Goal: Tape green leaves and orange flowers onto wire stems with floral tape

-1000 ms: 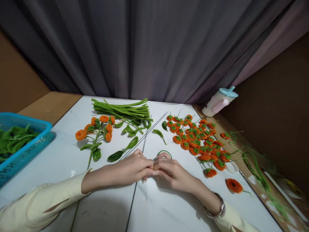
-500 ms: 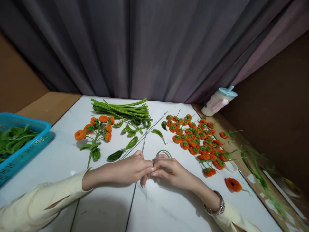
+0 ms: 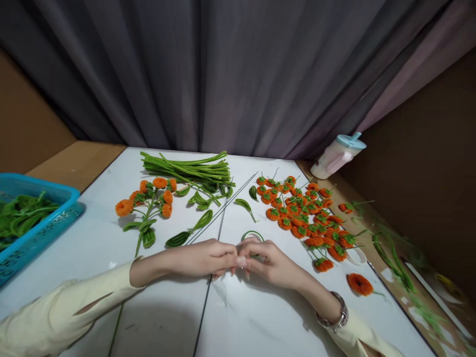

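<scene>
Over the middle of the white table (image 3: 159, 322), my left hand (image 3: 203, 257) and my right hand (image 3: 269, 263) meet with their fingertips pinched together. Whatever lies between the fingers is hidden or too small to name. Just behind my right hand is a green-rimmed tape roll (image 3: 253, 233), partly covered by the fingers. Two fuzzy green leaves (image 3: 178, 239) and several thin dark wires (image 3: 238, 191) lie beyond my left hand. A curved green leaf (image 3: 243, 204) rests behind the tape roll.
Left of centre lies a stem with orange pom-like heads (image 3: 124, 207), below a bundle of green pipe cleaners (image 3: 186, 168). Many orange heads with green caps (image 3: 293, 208) cover the right side. A blue basket (image 3: 44, 243) stands far left, a lidded cup (image 3: 336, 157) back right.
My left hand has shifted slightly right and flattened, its fingertips now pressed closer to my right hand's. My right hand has barely moved. The things on the table stay put.
</scene>
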Tool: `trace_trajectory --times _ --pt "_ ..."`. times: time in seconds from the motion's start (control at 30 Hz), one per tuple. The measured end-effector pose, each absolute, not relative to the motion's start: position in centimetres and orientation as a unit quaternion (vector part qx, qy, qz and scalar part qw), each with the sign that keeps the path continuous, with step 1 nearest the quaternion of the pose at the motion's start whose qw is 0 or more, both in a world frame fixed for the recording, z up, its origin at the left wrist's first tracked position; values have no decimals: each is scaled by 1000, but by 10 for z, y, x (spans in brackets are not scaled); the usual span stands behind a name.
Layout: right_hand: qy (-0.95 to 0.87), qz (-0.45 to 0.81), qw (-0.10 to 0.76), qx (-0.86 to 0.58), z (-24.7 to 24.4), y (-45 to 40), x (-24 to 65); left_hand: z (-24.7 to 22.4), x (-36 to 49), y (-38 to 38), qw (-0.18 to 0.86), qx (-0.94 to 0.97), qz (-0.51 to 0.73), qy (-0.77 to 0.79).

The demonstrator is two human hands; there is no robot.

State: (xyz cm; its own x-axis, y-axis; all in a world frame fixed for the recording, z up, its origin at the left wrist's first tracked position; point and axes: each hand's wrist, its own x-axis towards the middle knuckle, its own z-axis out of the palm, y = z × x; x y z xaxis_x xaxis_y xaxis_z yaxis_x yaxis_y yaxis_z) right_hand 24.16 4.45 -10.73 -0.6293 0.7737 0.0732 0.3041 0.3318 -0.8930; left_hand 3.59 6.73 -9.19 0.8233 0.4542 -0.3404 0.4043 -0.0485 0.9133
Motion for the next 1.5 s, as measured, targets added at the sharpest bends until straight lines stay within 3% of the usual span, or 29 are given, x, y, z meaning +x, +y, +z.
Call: trace_trajectory --times 0.5,0.77,1.0,1.5 --pt "-760 467 241 -383 -103 45 243 -90 37 62 626 705 28 332" --pt "-725 511 252 -387 -102 44 241 -91 38 60 567 755 55 326" --pt "-701 523 260 -409 -106 46 241 -101 43 60 302 904 104 284" --pt "-712 514 254 -405 -108 45 237 -121 40 61 45 953 225 196"
